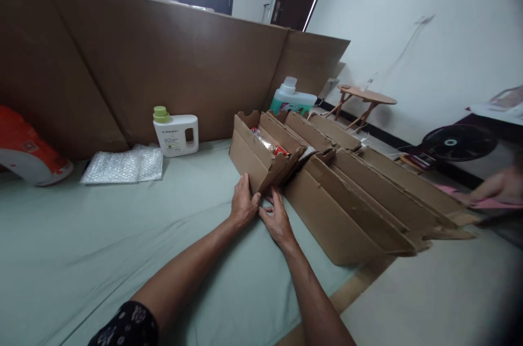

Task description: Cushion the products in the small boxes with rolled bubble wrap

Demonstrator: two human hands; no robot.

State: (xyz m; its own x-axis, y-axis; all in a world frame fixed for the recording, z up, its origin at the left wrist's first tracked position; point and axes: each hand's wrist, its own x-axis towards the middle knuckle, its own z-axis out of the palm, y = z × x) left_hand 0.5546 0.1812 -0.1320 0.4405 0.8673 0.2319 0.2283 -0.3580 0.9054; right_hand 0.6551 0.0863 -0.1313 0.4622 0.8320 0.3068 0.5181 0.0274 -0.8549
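A brown cardboard box (251, 158) stands on the pale green sheet, with red and shiny silver packets (267, 143) inside it. At its near left corner, my left hand (244, 204) lies with extended fingers against the side and the thumb toward the corner. My right hand (278, 220) is beside it, fingers apart, reaching to the low near end of the same box. Its fingertips are partly hidden at the box's bottom edge. Close to the right of that hand stands another open cardboard box (327, 220), in a row of similar boxes.
A white bottle with a green cap (178, 133) stands before the tall cardboard panel (183, 62). Bubble wrap (118, 165) and an orange-and-white container (30, 144) are at left. Behind the boxes is a teal bottle (292, 98). A person's arm (496, 188) shows at far right.
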